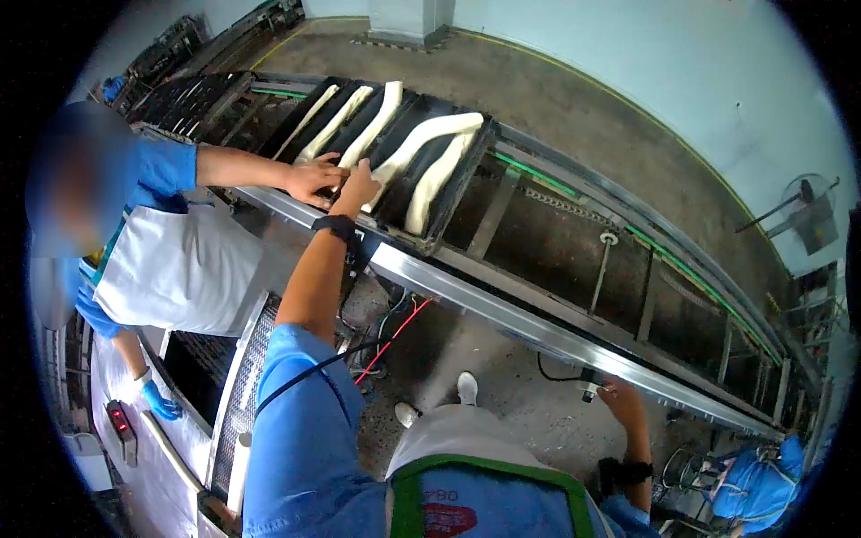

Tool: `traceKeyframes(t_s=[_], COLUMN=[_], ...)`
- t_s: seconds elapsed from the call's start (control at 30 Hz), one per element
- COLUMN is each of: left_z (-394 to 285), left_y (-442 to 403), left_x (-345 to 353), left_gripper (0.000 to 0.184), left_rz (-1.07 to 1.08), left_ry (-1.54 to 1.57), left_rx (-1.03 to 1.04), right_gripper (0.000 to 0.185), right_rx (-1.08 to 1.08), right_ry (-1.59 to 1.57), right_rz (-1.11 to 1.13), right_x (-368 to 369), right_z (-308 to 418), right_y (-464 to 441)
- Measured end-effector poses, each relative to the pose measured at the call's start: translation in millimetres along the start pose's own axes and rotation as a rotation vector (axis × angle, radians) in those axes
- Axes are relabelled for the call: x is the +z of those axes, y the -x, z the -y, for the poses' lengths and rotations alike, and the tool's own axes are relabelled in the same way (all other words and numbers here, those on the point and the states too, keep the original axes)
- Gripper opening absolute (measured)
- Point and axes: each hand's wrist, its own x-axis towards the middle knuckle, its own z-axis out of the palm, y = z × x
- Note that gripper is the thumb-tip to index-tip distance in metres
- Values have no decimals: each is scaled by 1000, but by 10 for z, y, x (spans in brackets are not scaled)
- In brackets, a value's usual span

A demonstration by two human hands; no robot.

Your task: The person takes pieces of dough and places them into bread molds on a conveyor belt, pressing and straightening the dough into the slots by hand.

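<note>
Where pale strips (429,197) rest, black tray (463,190), conveyor (502,298), floor (520,99)

A blue shirt (300,421) with a red marking (448,520), green-strapped white apron (462,432), black wristbands (336,226) and white shoes (467,388).

Digits 8 and 0 (439,495) on blue shirt (516,500); red display (118,417) illegible.

The strips (439,184) are creamy white against black trays (475,170). Thin bright-green lines (538,175) run along the dark grey frame (493,215). The sleeve (300,386) is blue, and the bib (502,502) is blue with green edging (406,498) and red print (448,518). The co-worker's apron (184,269) is silvery white, the glove (161,402) bright blue. One wire (392,342) is red; a yellow stripe (574,72) borders the brown-grey floor (556,112).
</note>
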Motion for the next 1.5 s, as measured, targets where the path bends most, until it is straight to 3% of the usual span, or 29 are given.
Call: traceKeyframes(t_s=[0.1,0.13,0.2,0.23,0.3,0.4,0.43,0.47,0.53,0.57,0.6,0.67,0.73,0.77,0.8,0.87,0.93,0.97,1.07,1.1,1.13,1.23,1.33,1.37,1.4,1.47,1.5], left_z=[135,9,-323,-420,-695,-1271,-1278,-1236,-1272,-1240,-1164,-775,-166,-85,0,238,35,-213,120,51,38,-124,-91,56,-443,-742,-711], left_y=[-10,-7,-92,-203,-514,-743,-877,-1003,-1155,-1259,-1333,-1459,-1894,-1851,-1805,-1589,-1291,-1122,-1115,-1123,-1168,-1152,-1233,-1252,-902,-532,-429], left_x=[45,-65,-218,-167,15,167,301,432,351,312,307,264,398,348,347,567,486,263,322,249,266,254,338,492,117,-48,26], left_gripper=[35,35,26,15,13,22,25,29,33,33,33,31,29,26,30,36,43,42,47,48,48,38,41,43,38,27,18], left_rz=[-71,-66,46,-170,-269,24,35,51,54,65,83,46,480,443,495,374,348,411,510,656,658,451,391,278,167,-110,34], left_ry=[-76,-84,-235,-180,-100,-445,-514,-583,-646,-550,-455,-385,-304,-297,-219,-17,-363,-341,-160,-80,-78,-71,-56,-74,-117,-144,-30], left_rx=[263,256,17,168,479,462,423,384,292,104,-82,33,407,490,476,393,409,339,563,421,436,186,265,306,107,450,700], right_gripper=[32,31,31,30,29,22,22,22,22,22,22,20,20,19,19,19,19,19,21,22,23,31,31,32,30,27,26], right_rx=[112,113,113,85,-94,95,-133,-141,-122,176,192,145,153,131,108,111,115,103,233,214,196,237,315,302,238,253,185], right_ry=[29,-40,-100,-131,-31,-60,58,60,-270,-235,-245,-160,-183,-184,-187,-153,-115,-170,-195,-158,-118,-154,-116,-138,-119,-57,-226], right_rz=[-19,0,22,23,33,137,78,74,-14,66,72,-8,-13,-47,-82,-93,-106,-145,-144,-144,-143,-128,-139,-140,-165,-136,-160], right_x=[-101,-131,-165,-163,-114,-233,-151,-124,-204,-337,-319,-287,-320,-344,-355,-307,-276,-283,-270,-286,-340,-402,-433,-445,-448,-374,-363], right_z=[12,9,-60,-141,-425,-287,-593,-648,-453,-238,-258,-297,-200,-108,-21,-24,86,192,219,295,439,608,708,713,719,503,467], right_y=[-17,-55,-188,-229,-349,-489,-534,-533,-522,-517,-517,-499,-539,-575,-605,-692,-726,-744,-718,-696,-679,-576,-462,-426,-365,-244,-182])
